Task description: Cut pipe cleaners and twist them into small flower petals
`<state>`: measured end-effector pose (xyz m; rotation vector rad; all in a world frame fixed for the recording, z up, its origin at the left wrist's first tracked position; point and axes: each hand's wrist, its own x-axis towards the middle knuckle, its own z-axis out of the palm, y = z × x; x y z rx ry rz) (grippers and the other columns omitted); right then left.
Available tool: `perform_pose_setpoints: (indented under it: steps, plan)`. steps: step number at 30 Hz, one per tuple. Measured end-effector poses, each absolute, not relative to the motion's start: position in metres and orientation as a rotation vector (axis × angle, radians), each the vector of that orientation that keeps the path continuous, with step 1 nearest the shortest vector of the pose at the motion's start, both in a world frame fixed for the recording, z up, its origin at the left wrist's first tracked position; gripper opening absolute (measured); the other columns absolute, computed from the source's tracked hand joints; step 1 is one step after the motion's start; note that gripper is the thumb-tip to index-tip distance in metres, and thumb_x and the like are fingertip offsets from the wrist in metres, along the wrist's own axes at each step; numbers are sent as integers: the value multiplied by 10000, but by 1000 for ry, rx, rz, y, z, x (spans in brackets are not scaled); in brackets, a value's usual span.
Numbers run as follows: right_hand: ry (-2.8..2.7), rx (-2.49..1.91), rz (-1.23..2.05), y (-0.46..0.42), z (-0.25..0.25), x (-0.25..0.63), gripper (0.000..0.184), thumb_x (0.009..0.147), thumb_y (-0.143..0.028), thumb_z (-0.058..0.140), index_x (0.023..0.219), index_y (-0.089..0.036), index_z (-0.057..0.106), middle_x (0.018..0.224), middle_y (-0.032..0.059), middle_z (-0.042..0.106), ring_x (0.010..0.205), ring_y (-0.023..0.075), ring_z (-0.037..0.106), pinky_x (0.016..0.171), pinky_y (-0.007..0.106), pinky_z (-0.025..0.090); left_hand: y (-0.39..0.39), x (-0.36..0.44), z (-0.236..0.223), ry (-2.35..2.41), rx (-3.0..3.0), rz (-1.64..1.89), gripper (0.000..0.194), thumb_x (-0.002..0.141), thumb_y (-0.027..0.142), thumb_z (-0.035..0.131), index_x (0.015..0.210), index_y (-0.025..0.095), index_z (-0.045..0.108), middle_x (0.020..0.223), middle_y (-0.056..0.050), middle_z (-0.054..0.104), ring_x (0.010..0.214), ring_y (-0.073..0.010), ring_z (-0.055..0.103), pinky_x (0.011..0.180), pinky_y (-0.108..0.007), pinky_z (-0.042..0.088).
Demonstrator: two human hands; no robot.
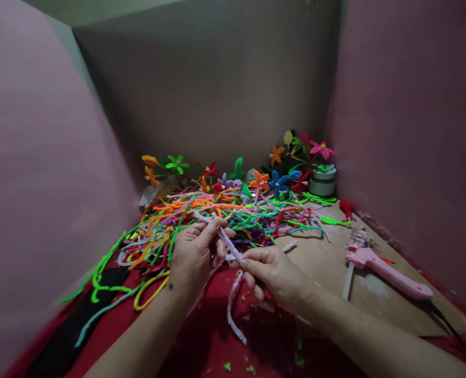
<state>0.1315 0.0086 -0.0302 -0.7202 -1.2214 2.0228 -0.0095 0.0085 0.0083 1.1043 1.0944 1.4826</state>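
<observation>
Between both hands stretches a pale lilac pipe cleaner (229, 242), bent into a narrow loop. My left hand (197, 247) pinches its upper end between thumb and fingers. Lower down, my right hand (268, 268) pinches the other end with thumb and forefinger. A lilac strand (233, 310) hangs below the right fingers, over the red cloth; whether it joins the held piece is hidden by the fingers. Just beyond the hands lies a tangled pile of coloured pipe cleaners (205, 202) in orange, green, purple and other colours.
On a brown board (315, 273) at the right rests a pink glue gun (386, 270) with a cord. Pipe-cleaner flowers (279, 182) stand at the back, near a round pale green container (322, 181). Red cloth (201, 341) carries small green scraps. Pink panels (410, 131) rise at both sides.
</observation>
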Motion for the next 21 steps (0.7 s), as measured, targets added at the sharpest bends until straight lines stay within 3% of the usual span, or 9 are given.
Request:
perform_pose_setpoints:
  steps: [6, 12, 15, 18, 21]
  plan:
    - [-1286, -654, 2094, 14, -35, 139, 265, 703, -372, 633, 786, -121, 617, 449, -74, 518, 258, 30, 379, 232, 136, 290, 12, -22, 10, 1447, 1428, 1432, 218, 761, 319, 566, 637, 140, 575, 428, 18, 522, 351, -71, 453, 362, -162, 324]
    - [-1317, -628, 2121, 16, -35, 141, 265, 707, -359, 641, 802, -114, 615, 470, -63, 527, 281, 34, 410, 244, 133, 316, 11, -30, 18, 1392, 1385, 1479, 273, 750, 318, 570, 549, 150, 493, 418, 63, 381, 332, -27, 308, 333, -147, 222]
    - [-1294, -587, 2129, 16, -36, 141, 250, 711, -348, 644, 793, -113, 618, 472, -55, 535, 282, 39, 419, 238, 137, 334, 13, -34, 27, 1223, 1170, 1574, 209, 729, 287, 574, 586, 161, 486, 426, 74, 365, 298, -27, 258, 295, -154, 184]
    - [-1227, -583, 2106, 15, -36, 141, 223, 715, -322, 644, 781, -110, 622, 466, -58, 522, 276, 37, 410, 234, 137, 340, 16, -42, 28, 1033, 998, 1738, 168, 728, 305, 576, 675, 160, 512, 483, 69, 408, 313, -33, 295, 292, -154, 226]
    - [-1152, -551, 2073, 16, -35, 140, 221, 712, -316, 651, 791, -111, 622, 494, -56, 524, 299, 34, 426, 255, 138, 370, 14, -42, 18, 978, 967, 1490, 169, 692, 278, 636, 746, 140, 555, 476, 80, 395, 315, -15, 264, 307, -142, 211]
